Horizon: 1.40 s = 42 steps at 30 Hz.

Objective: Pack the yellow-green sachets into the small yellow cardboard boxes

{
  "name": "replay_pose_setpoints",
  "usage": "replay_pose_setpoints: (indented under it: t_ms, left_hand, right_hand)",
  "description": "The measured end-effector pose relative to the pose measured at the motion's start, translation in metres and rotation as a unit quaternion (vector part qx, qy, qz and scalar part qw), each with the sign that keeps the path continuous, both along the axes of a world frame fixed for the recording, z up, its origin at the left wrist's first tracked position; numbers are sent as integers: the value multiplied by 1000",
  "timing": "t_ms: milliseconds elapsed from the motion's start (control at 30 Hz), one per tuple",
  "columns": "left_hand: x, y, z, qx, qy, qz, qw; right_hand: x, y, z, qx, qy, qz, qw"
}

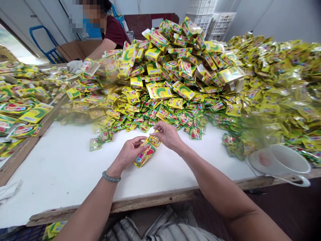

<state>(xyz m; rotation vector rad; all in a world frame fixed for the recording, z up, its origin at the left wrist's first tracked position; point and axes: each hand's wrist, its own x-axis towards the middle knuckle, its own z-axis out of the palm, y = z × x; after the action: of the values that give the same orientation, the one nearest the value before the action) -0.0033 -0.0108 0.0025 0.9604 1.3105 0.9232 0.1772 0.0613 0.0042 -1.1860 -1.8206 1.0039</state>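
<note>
My left hand grips a small yellow carton with a watermelon picture, tilted over the white table. At the carton's upper end sits a shiny yellow sachet, partly in the opening as far as I can see. The fingers of my right hand are closed in a pinch on the sachet's far edge; the fingertips partly cover it. Just beyond my hands, green sachets lie in a loose heap, with a few strays such as the sachet on the left.
A tall pile of yellow cartons rises ahead, and a large mound of yellow sachets fills the right. A plastic jug stands near the wooden table edge. Behind the pile, a gloved person reaches toward the cartons.
</note>
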Motion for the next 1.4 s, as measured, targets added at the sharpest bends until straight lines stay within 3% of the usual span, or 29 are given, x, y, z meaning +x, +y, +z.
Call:
replay_pose_setpoints:
  t_ms: [233,433,800,1333,1400]
  left_hand:
    - [1,0,4,-13,-31,28,999]
    - [0,1,1,4,0,36,999]
    - [1,1,3,-4,-44,55,997]
    - [1,1,5,-4,-55,59,997]
    - [0,2,5,-6,-70,68,995]
  right_hand:
    - [1,0,5,1,39,-16,999]
    - [1,2,7,-3,102,-91,991]
    - [0,-2,7,-42,6,-9,999]
    - [-5,-5,3,-1,4,42,999]
    - [2,1,7,21,4,24,999]
